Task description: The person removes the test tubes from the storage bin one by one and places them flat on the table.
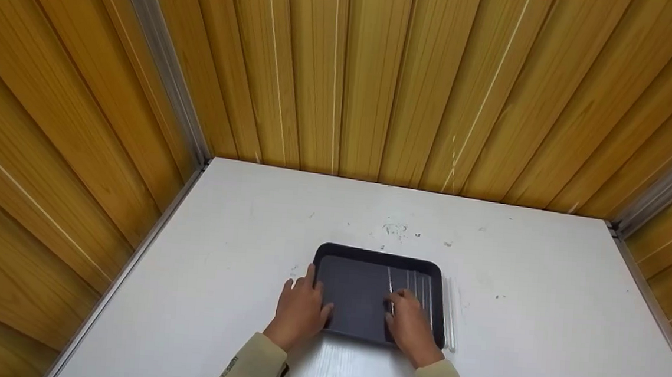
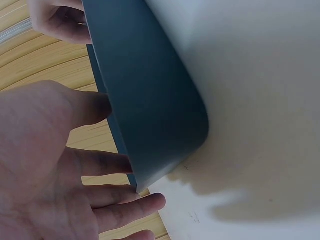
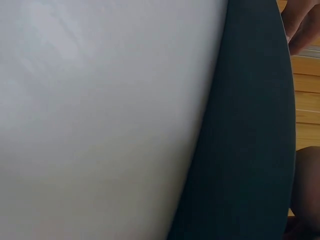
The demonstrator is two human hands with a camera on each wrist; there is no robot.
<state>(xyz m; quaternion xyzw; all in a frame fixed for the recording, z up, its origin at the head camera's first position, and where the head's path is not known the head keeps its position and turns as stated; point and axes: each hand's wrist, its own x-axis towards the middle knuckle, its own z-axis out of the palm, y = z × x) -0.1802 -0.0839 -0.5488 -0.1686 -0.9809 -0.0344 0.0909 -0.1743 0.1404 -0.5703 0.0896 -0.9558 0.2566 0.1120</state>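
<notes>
A dark grey rectangular tray (image 1: 378,255) lies on the white table. Across its left rim rests my left hand (image 1: 301,307), fingers spread and nearly straight, some over the edge and some outside it. My right hand (image 1: 410,324) is inside the tray with curled fingers, pinching a thin clear rod (image 1: 390,278). Several similar clear rods (image 1: 424,286) lie side by side along the tray's right part, partly covered by that hand. The left wrist view shows the tray's outer wall (image 2: 145,90); in the right wrist view the tray wall (image 3: 240,130) hides most of the right hand.
More clear rods (image 1: 451,315) lie on the table just outside the tray's right side. Small dark marks (image 1: 395,229) dot the white tabletop (image 1: 250,236) beyond the tray. Wood-patterned walls (image 1: 367,84) close off the table's back and sides.
</notes>
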